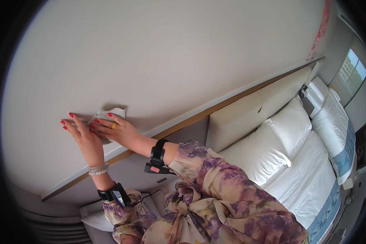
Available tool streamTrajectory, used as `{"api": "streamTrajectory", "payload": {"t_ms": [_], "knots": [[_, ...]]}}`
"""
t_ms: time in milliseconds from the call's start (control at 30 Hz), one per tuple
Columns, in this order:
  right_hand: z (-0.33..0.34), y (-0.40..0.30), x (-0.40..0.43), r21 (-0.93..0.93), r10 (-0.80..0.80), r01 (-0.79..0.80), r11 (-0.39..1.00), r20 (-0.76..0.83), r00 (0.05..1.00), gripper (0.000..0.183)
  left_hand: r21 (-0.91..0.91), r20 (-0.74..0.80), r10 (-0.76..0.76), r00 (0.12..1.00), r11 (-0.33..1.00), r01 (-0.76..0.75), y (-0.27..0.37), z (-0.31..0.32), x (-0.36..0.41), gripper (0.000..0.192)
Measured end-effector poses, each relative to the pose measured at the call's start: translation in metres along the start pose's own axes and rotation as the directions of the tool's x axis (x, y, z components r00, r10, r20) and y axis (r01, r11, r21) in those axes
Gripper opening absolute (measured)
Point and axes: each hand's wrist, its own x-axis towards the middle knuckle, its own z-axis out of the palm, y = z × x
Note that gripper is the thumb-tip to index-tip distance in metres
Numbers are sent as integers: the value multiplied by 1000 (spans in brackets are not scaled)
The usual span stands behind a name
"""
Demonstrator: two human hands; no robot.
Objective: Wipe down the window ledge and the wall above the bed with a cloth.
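At the left of the head view, both hands are up against a pale wall (183, 61). My right hand (116, 129), with a gold ring, presses a light grey cloth (117, 113) flat to the wall, its fingers pointing left. Part of the cloth shows above the fingers and a fold hangs below them. Just left of it my left hand (87, 137) has its fingers spread over the wall and touches the cloth's left edge; whether it grips any of it cannot be seen. Both wrists wear black strapped devices.
Below the wall runs a wood trim ledge (183, 124). A cream padded headboard (262, 100) and a bed with white pillows (256, 152) stand to the right, a second bed (332, 119) beyond. A seat with a white cushion (99, 219) is at the lower left, near dark curtains (55, 225).
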Motion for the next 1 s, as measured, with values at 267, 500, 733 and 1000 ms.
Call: {"api": "streamTrajectory", "payload": {"t_ms": [267, 500, 733, 1000], "knots": [[-21, 172, -120, 108, 226, -293, 950, 410, 883, 79, -140, 152, 53, 987, 990, -31, -13, 0, -1, 83], [-25, 309, -238, -195, 778, -767, 611, 326, 537, 91, -91, 152, 8, 988, 996, 6, 8, -9, 15, 83], [1, 355, -291, 148, 840, -919, 365, 373, 393, 66, -325, 156, -13, 988, 943, 64, 102, -14, 31, 75], [-63, 225, -144, 769, 418, -611, 188, 500, 758, 48, -721, 692, -102, 715, -61, 690, 165, 30, -31, 41]]}}
